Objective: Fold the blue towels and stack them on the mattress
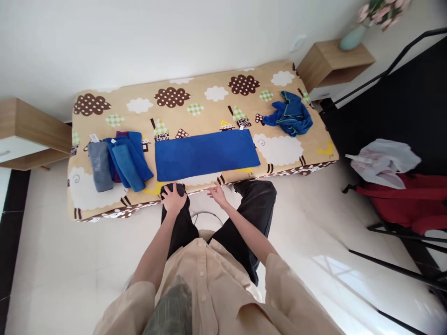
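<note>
A blue towel [207,153], folded into a long flat strip with a small white tag at its far edge, lies on the patterned bedcover [209,111] in front of me. My left hand [173,199] rests on my left knee with fingers spread, holding nothing. Near the bed's front edge, my right hand [218,195] hovers just short of the strip, its fingers apart and free of anything. Left of the strip lies a rolled grey towel [100,165] beside folded and rolled blue towels [128,165]. A crumpled blue cloth with green edging [289,114] sits to the right.
Wooden bedside cabinets stand at the left [31,130] and right [335,60], the right one bearing a vase [352,38] of pink flowers. A black-framed rack at the right carries a plastic bag [386,160] and a red bag [412,204].
</note>
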A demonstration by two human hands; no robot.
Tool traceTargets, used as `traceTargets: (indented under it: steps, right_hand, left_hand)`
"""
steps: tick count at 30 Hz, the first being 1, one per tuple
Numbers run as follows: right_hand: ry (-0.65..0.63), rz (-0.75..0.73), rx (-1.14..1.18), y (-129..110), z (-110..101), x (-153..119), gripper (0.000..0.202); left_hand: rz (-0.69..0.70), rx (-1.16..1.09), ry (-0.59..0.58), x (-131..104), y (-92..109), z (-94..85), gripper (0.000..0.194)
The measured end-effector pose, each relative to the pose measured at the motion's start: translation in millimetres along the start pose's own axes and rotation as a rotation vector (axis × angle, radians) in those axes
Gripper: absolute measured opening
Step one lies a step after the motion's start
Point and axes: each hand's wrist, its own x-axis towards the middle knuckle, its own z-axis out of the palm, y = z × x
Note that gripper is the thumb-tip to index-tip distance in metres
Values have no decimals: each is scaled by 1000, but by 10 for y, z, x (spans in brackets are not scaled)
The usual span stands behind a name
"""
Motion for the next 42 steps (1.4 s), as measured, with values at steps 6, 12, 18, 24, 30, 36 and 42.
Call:
traceTargets:
  steps: [6, 12, 18, 24, 30, 36, 42]
  right_hand:
    - [40, 233, 342, -131, 181, 225, 50]
    - [99, 362, 463, -181, 346, 678, 25]
    - [145, 405, 585, -132, 379, 985, 9]
    - [206, 428, 669, -166, 451, 1119, 13]
    - [295, 380, 716, -153, 550, 1230, 15]
    - [308, 327, 812, 1, 515, 1319, 7]
    - [263, 281, 816, 172, 503, 1358, 16]
  left_hand:
    - [-8, 87, 4, 86, 122, 9, 76]
    - [-20, 129, -8, 176, 143, 35, 74]
    - [-40, 155, -9, 239, 160, 91, 73]
    - [-45, 163, -25, 260, 139, 95, 73]
    - [-40, 147, -20, 250, 93, 67, 73]
    - [-52, 140, -35, 272, 51, 40, 74]
    - [58, 201, -10, 296, -29, -14, 70]
